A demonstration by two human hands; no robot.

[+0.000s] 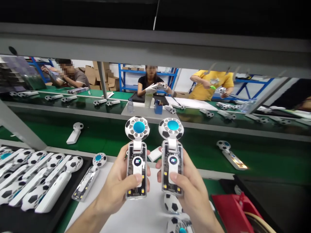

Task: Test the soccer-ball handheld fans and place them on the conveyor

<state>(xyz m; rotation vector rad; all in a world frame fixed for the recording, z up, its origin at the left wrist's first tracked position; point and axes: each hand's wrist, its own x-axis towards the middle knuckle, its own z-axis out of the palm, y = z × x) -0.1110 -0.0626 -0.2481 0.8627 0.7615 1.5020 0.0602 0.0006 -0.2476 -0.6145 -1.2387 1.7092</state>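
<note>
Fans, two, held upright side by side over the white mat. Left hand grips left fan, thumb on its button, display lit. Right hand grips right fan likewise, display lit. Both look powered on. Left of the mat: one fan lying flat, then a tray of more. Beyond the mat: green belt carrying fans; workers behind.

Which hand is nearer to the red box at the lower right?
Right. The right hand, gripping a fan, is just left of the red box; the left hand, gripping another fan, is farther left.
</note>
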